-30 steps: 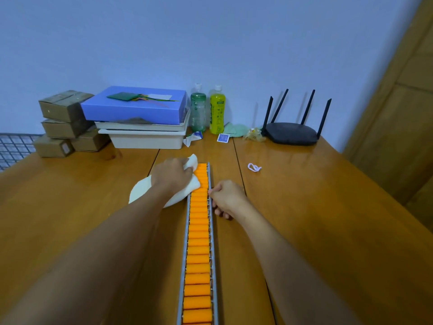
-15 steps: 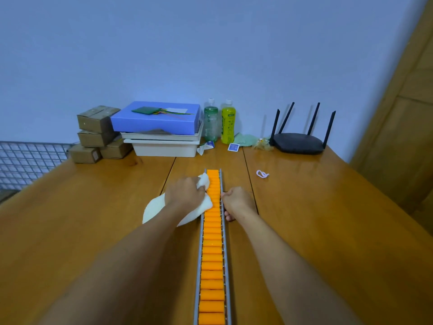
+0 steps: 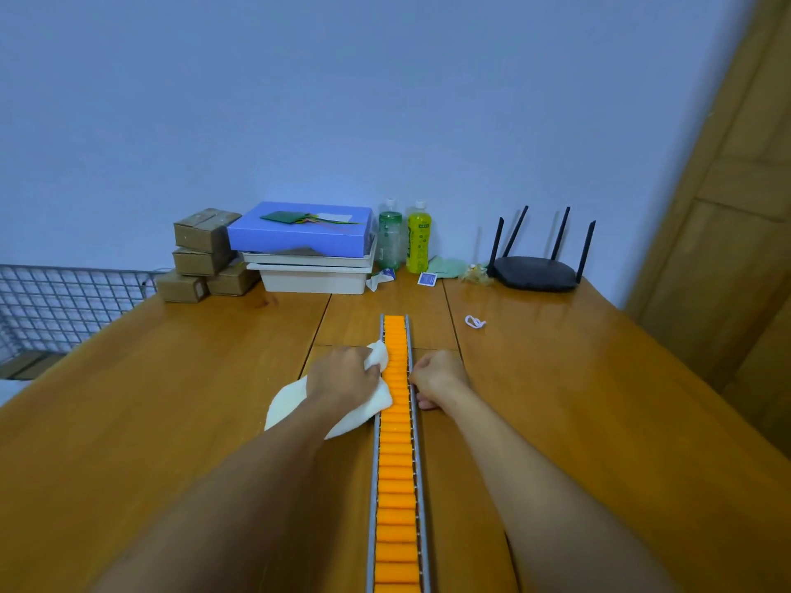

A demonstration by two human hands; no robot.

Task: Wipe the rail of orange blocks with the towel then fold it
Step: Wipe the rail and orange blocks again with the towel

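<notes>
A long grey rail of orange blocks point(image 3: 396, 464) runs straight away from me down the middle of the wooden table point(image 3: 171, 400). My left hand point(image 3: 342, 374) grips a white towel point(image 3: 291, 404) and presses it against the rail's left side near the far end; part of the towel lies over the blocks. My right hand point(image 3: 436, 378) is closed against the rail's right edge, pinching it, directly opposite the left hand. The towel's tail trails to the left on the table.
At the table's back stand several cardboard boxes point(image 3: 201, 254), a blue box on white trays point(image 3: 304, 246), two bottles point(image 3: 404, 239) and a black router point(image 3: 539, 267). A small white loop point(image 3: 474, 322) lies right of the rail's far end. A wire grid point(image 3: 55, 301) is at far left.
The view has tilted up and shifted, so the scene sits lower and further right in frame. Both hands stay at the same place on the rail, towel still pressed there.
</notes>
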